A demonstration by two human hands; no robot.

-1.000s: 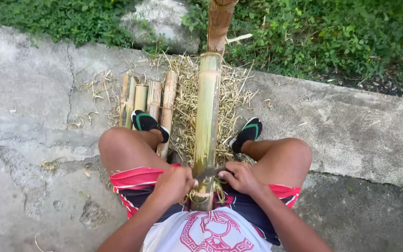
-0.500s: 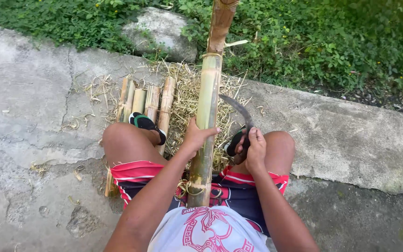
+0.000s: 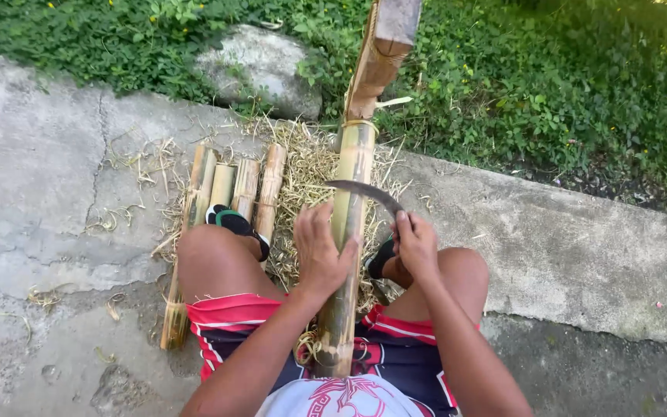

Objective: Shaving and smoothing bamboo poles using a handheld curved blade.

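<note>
step: shaving pole | left hand (image 3: 322,251) wraps the bamboo pole (image 3: 347,232), which leans up from the lap over the concrete slab's (image 3: 48,170) grass-side edge | right hand (image 3: 417,245) grips curved knife (image 3: 364,191), blade touching pole | advice: steady pole, fingers below blade, cut away from body

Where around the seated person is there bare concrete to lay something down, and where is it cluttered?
Bare grey concrete slab lies on the person's left, bordered by the grass and the row of split bamboo pieces. More bare concrete lies on the right beyond the knee, toward the grass. Crowded: the straw shavings pile around the long green bamboo pole, where the left hand and right hand with curved blade work.
</note>
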